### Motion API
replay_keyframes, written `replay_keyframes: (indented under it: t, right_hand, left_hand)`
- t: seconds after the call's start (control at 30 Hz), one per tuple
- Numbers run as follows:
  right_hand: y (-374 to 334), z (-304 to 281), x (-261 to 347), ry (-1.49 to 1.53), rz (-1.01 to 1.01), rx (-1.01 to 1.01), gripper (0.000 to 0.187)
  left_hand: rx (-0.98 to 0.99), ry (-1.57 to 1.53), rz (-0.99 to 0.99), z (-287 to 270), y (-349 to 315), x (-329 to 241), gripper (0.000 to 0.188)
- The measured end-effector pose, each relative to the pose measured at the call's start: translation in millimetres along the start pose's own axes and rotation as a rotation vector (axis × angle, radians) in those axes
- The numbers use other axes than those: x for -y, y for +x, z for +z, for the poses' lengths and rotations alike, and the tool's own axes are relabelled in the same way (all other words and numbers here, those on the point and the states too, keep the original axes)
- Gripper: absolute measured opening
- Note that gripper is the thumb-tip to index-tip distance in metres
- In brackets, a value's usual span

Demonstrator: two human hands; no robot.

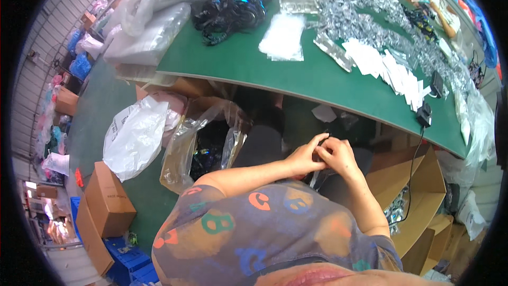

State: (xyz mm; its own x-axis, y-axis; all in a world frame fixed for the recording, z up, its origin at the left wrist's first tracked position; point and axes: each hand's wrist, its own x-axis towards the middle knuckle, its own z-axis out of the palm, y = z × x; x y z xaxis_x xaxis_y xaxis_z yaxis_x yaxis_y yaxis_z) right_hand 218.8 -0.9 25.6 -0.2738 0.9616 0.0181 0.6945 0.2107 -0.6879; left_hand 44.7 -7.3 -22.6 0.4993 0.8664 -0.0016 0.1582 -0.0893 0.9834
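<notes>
My left hand (pixel 307 158) and my right hand (pixel 339 157) meet in front of my body, below the near edge of the green table (pixel 238 71). The fingers of both are bent and pressed together. A small dark bit shows at the left fingertips, too little to name. To the left of my legs stands an open cardboard box (pixel 172 167) lined with clear plastic, with shiny black things (pixel 208 151) inside. On my right, another open carton (pixel 423 201) holds silvery packets (pixel 397 207).
The table bears a heap of glossy black items (pixel 233 8), white sheets (pixel 283 37), white cards (pixel 389 71), silvery packets (pixel 360 16) and a black adapter (pixel 424 114) with a hanging cord. A white bag (pixel 136 137) and a closed carton (pixel 109 201) stand left. Other people's arms show at the far side.
</notes>
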Motion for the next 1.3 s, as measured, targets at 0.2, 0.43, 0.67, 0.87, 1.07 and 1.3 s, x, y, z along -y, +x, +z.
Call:
replay_keyframes:
  t: [0.2,0.43,0.67,0.87,1.07,1.3]
  right_hand:
    - [-13,-40,-1,0.065,-0.091,0.306,0.023]
    - [-14,-52,37,-0.058,-0.153,0.290,0.030]
    - [-21,-26,34,-0.065,-0.071,0.398,0.022]
    - [-20,-41,63,-0.261,-0.169,0.493,0.021]
    - [-25,-82,121,-0.296,-0.252,0.543,0.017]
    - [-91,-191,117,-0.285,0.107,0.137,0.010]
  left_hand:
    - [0.073,-0.201,-0.041,-17,-8,21,0.060]
    - [0.060,-0.057,0.059,-33,-17,18,0.021]
    - [0.041,-0.150,-0.021,-52,-36,21,0.024]
    - [0.138,-0.089,0.058,-75,-47,5,0.023]
    - [0.189,-0.421,0.124,-86,-61,-25,0.018]
    - [-0.269,-0.281,0.132,-162,-53,-1,0.011]
